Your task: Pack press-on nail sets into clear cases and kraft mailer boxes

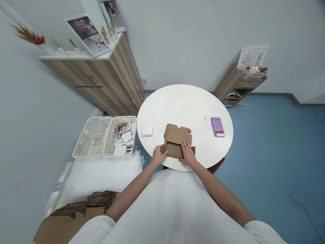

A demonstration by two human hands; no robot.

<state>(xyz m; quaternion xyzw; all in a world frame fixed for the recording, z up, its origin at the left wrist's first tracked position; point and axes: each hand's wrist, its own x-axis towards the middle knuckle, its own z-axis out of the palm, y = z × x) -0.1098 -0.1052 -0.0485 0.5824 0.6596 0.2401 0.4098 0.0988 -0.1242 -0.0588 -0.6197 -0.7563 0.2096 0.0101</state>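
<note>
A brown cardboard box (179, 136), part folded with its lid flap up, lies near the front edge of the round white table (182, 101). My left hand (159, 155) grips the box's left side wall, thumb toward the inside and fingers curled round the edge. On the right side, my right hand (188, 154) rests with its fingers stretched over the inner panel and side of the box. A small white packet (147, 130) sits left of the box. Toward the table's right edge is a purple stack (217, 127), blurred out.
Two white plastic baskets (108, 137) stand left of the table, one with several printed cards (124, 139). Flat cardboard boxes (73, 220) lie at lower left by white wrapping (101, 176). A wooden cabinet (122, 78) and a small shelf unit (238, 84) stand against the wall.
</note>
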